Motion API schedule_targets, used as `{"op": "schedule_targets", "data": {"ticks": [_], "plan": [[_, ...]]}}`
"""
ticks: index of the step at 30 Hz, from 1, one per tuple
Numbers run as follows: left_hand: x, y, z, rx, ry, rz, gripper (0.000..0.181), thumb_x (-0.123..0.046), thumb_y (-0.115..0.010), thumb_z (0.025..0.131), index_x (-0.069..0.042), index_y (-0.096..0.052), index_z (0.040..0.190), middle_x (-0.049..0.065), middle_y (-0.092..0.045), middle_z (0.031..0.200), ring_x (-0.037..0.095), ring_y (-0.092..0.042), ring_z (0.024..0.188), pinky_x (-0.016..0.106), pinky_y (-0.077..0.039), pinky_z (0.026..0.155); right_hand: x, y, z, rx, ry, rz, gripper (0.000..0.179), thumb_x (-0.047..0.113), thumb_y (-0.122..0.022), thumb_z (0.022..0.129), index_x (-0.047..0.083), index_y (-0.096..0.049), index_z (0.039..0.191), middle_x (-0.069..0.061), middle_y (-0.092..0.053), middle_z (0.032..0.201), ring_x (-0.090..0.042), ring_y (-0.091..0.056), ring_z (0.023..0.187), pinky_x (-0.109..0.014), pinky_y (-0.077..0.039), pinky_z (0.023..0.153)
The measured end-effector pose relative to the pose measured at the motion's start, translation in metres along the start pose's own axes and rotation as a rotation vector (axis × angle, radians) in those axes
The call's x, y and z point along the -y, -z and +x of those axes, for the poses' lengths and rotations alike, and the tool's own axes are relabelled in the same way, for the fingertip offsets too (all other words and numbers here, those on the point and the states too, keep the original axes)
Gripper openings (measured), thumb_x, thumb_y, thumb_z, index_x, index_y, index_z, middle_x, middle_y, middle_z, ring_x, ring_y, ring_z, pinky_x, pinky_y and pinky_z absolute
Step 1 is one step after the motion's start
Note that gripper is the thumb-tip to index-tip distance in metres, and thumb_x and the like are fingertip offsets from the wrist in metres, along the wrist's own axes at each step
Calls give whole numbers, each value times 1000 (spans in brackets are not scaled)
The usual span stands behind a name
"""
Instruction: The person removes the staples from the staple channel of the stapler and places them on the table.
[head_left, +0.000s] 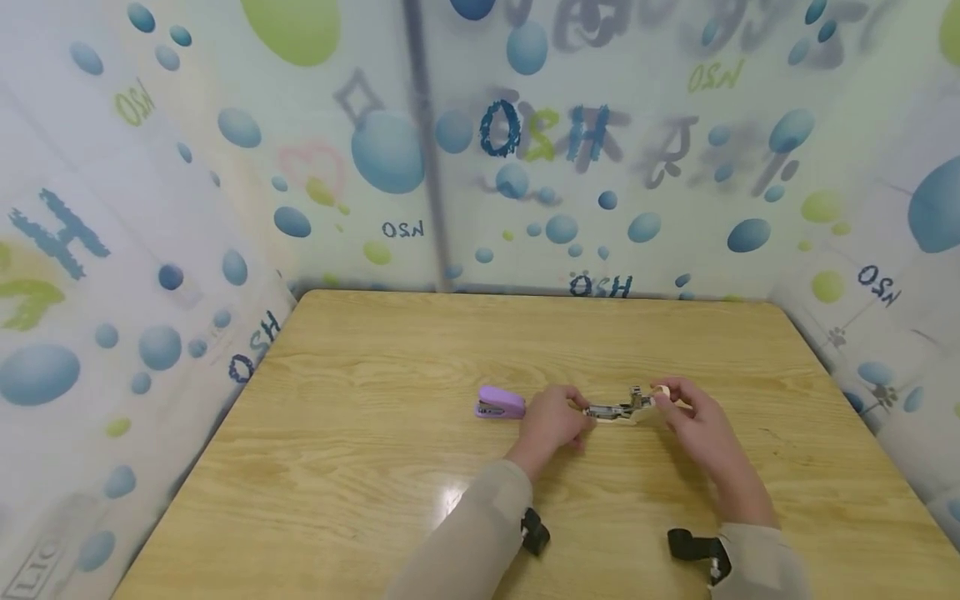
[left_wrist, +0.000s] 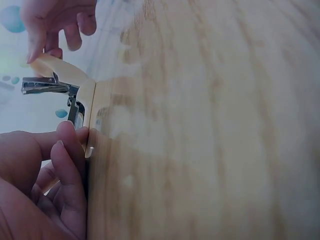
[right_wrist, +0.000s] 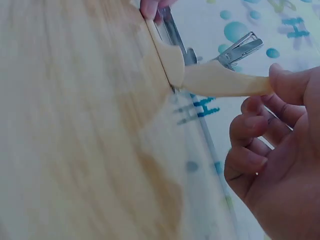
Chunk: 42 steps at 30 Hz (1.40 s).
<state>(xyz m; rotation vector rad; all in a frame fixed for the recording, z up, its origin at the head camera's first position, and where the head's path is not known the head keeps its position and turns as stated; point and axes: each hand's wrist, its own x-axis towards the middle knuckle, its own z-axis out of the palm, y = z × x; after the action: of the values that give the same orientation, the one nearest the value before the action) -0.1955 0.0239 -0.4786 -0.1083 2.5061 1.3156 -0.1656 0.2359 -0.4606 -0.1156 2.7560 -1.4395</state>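
Note:
A cream stapler (head_left: 611, 412) lies opened wide on the table, its metal magazine tilted up from the base. My left hand (head_left: 553, 418) pinches the end of the base close to the tabletop, as the left wrist view also shows. With thumb and fingers, my right hand (head_left: 703, 425) grips the free end of the cream top cover (right_wrist: 220, 81), which is swung far back from the base. The metal magazine (right_wrist: 242, 50) stands up between cover and base. Just left of my left hand, a purple stapler (head_left: 501, 403) stands closed on the table.
The wooden table (head_left: 337, 467) reaches back to a wall covering (head_left: 637, 167) printed with blue and green drops, with similar panels on both sides. Black straps (head_left: 534, 532) sit at both sleeves' cuffs.

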Motion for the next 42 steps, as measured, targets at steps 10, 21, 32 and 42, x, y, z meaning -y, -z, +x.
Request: {"op": "schedule_targets", "data": {"ticks": [10,21,32,42], "plan": [[-3,0,-2,-10,-4,-23,22,-19,-77,72,-21,-66,91,0,-63,56,15,-61,41,27,-50,45,-20,13,-5,25,-39,-74,43,43,-34,97,16,-45,129,-16,-62,101,-14,-55,71,-25,-45,57],[-4,3,-4,-15,7,-34,23,-19,-77,71,-21,-67,91,1,-64,57,16,-61,43,28,-49,48,-14,16,-5,75,-107,19,48,44,-34,97,15,-38,135,-19,-59,106,-17,-50,68,-29,-44,56],[-2,1,-2,-10,1,-10,23,-22,-77,71,-23,-66,92,0,-63,52,15,-60,41,27,-48,49,33,24,-17,-257,-172,-18,57,58,-36,90,19,-49,130,-7,-61,101,-15,-59,80,-28,-44,53],[-1,2,-2,-6,-12,-26,20,-22,-77,72,-23,-66,89,1,-63,51,15,-60,41,27,-48,49,60,-19,3,64,-181,129,45,47,-48,91,12,-57,117,-16,-65,96,-11,-45,57,-25,-41,49]]}}
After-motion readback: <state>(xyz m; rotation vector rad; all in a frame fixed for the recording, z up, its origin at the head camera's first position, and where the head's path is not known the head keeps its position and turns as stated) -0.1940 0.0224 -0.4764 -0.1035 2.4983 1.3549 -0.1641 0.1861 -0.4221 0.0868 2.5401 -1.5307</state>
